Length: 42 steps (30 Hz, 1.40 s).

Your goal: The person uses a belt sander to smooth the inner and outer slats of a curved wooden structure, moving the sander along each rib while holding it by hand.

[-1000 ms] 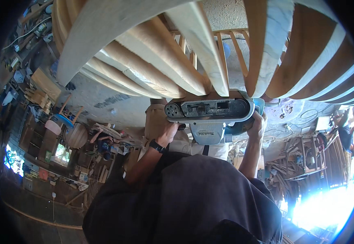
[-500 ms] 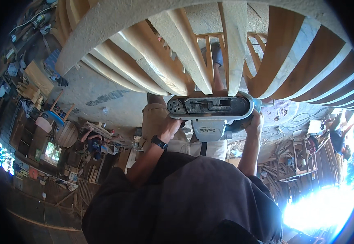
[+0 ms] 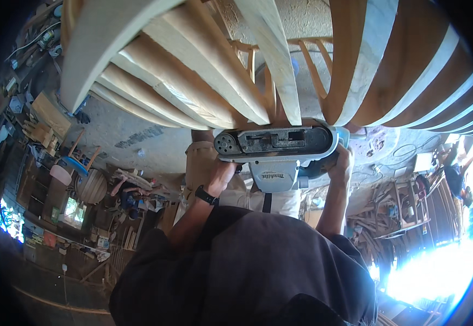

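Observation:
A belt sander point(image 3: 273, 142), grey and teal with a black lower frame, lies sideways in front of my body, its long edge up against curved wooden slats point(image 3: 204, 65). At its left end my left hand point(image 3: 223, 175) is closed on a front grip that is mostly hidden, a dark watch on that wrist. My right hand point(image 3: 341, 163) wraps the rear handle at the other end. The slats belong to a large slatted wooden piece with a thick pale curved rail point(image 3: 111, 46) at upper left. Where the belt meets the wood is hidden from view.
Behind the slats lies a concrete floor point(image 3: 122, 117) with a cable on its right side. A blue-seated stool point(image 3: 74, 166) and wood pieces stand at left. One person point(image 3: 130, 196) is at left, another point(image 3: 454, 176) at far right. A wooden rack point(image 3: 405, 209) holds scraps at right.
The belt sander has shifted slightly left along the slats, with both hands still on it. The slatted piece appears closer and shifted up and left in the view.

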Tool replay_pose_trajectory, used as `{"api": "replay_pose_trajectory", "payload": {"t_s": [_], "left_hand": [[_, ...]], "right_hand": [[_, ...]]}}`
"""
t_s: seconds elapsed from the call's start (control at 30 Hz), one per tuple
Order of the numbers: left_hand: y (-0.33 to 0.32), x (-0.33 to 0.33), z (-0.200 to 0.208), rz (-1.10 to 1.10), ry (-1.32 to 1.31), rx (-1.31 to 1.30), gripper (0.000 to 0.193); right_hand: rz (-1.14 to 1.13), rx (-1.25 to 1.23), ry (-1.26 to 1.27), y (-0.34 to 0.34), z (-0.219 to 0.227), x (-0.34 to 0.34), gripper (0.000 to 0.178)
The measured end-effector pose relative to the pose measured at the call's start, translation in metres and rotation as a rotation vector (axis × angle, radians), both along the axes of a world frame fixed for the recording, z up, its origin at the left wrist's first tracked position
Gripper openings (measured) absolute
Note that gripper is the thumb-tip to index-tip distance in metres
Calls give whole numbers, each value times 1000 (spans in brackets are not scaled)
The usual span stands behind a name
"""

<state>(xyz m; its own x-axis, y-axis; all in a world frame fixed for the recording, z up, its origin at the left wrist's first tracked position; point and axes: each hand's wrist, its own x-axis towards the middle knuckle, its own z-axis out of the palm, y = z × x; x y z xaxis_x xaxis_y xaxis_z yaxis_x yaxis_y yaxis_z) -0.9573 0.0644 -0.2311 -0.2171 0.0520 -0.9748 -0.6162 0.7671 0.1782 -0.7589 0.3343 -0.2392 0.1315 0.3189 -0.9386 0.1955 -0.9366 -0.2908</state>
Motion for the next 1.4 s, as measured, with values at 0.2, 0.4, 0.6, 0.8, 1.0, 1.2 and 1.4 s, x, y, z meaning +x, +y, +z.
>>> {"api": "replay_pose_trajectory", "payload": {"t_s": [0.2,0.4,0.6,0.8,1.0,1.2,1.4], "left_hand": [[86,-53,54,-384,25,-37,37],[7,-1,8,26,-3,6,43],[61,-46,43,-643,352,55,36],[15,-37,17,-198,367,189,32],[-1,-46,18,-211,330,173,32],[-72,-27,-23,-364,355,212,43],[-86,-37,-30,-237,226,156,42]], "right_hand": [[14,-29,-42,1,2,4,13],[192,49,-6,-1,-3,11,16],[259,33,-28,-9,10,4,20],[938,620,57,-24,19,-17,15],[1243,820,55,-34,19,-22,10],[1138,639,26,-63,-4,-17,7],[1002,542,6,-95,-23,0,10]]}}
